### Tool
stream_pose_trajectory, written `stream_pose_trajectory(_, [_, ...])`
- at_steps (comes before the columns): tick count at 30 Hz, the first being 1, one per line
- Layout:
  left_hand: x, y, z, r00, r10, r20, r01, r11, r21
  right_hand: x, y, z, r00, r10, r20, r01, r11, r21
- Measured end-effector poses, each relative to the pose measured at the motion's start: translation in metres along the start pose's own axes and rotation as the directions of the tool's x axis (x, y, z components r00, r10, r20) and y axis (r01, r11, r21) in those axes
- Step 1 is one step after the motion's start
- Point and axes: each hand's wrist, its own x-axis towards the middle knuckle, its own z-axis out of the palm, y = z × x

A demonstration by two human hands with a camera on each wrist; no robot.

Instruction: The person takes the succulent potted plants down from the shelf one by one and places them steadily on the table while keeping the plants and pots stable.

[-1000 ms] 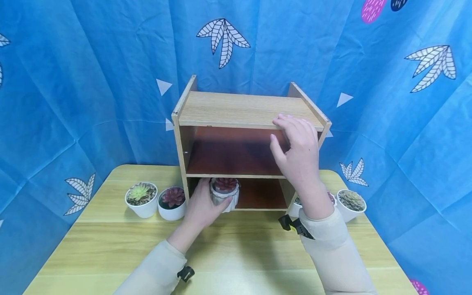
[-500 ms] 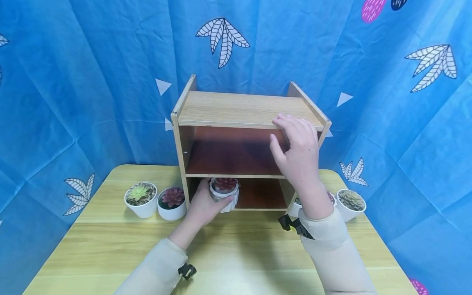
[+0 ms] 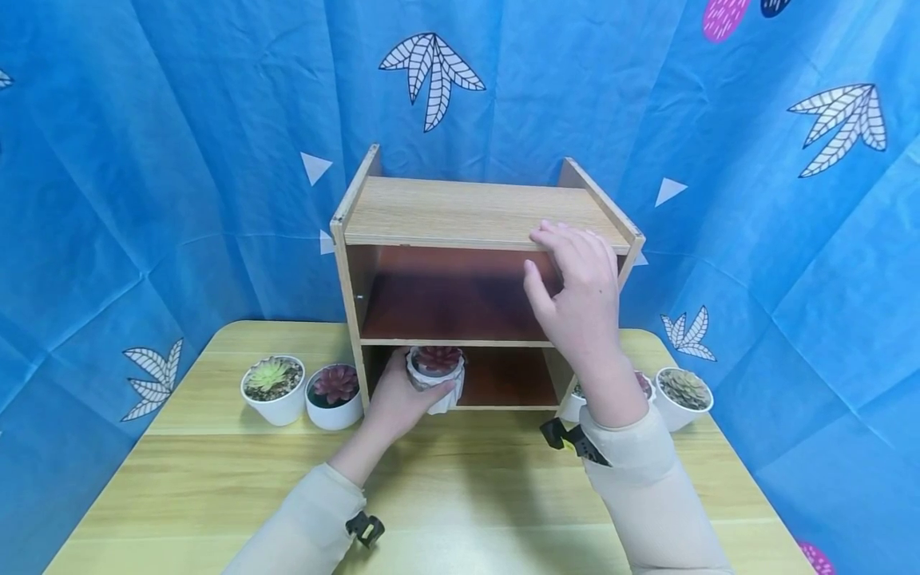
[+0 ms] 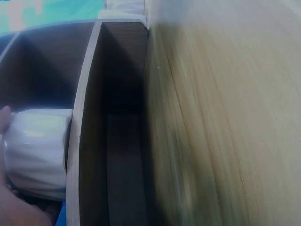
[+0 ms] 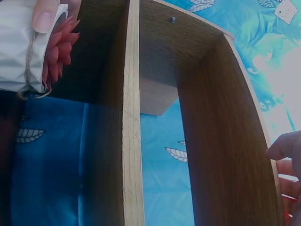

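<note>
My left hand (image 3: pixel 398 399) grips a white pot (image 3: pixel 434 393) holding a dark red succulent (image 3: pixel 437 359), at the front of the lower compartment of a two-tier wooden shelf (image 3: pixel 474 212). Twine (image 5: pixel 28 70) circles that pot in the right wrist view, where a thumb presses on its side. The left wrist view shows the pot's white side (image 4: pixel 37 153) beside a shelf board, with the hand partly cut off. Up at the right, my right hand (image 3: pixel 585 295) rests with loose fingers on the front edge of the top board.
Left of the shelf stand a potted green succulent (image 3: pixel 275 390) and a potted dark red one (image 3: pixel 335 396). At the right, a greyish-green succulent (image 3: pixel 683 398) stands near other pots partly hidden by the right forearm. A blue patterned curtain (image 3: pixel 216 160) hangs behind the wooden table (image 3: pixel 446 511).
</note>
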Motion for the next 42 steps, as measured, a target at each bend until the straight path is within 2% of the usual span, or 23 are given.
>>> stream_pose_trajectory(15, [-0.002, 0.002, -0.002, 1.0, -0.014, -0.014, 0.013, 0.998, -0.061, 0.001, 0.001, 0.0, 1.0, -0.001, 0.001, 0.001, 1.0, -0.004])
stream_pose_trajectory(42, [-0.021, -0.003, -0.008, 0.998, 0.042, -0.035, -0.045, 0.996, -0.073, -0.001, 0.001, 0.001, 1.0, 0.004, 0.006, -0.004, 1.0, -0.012])
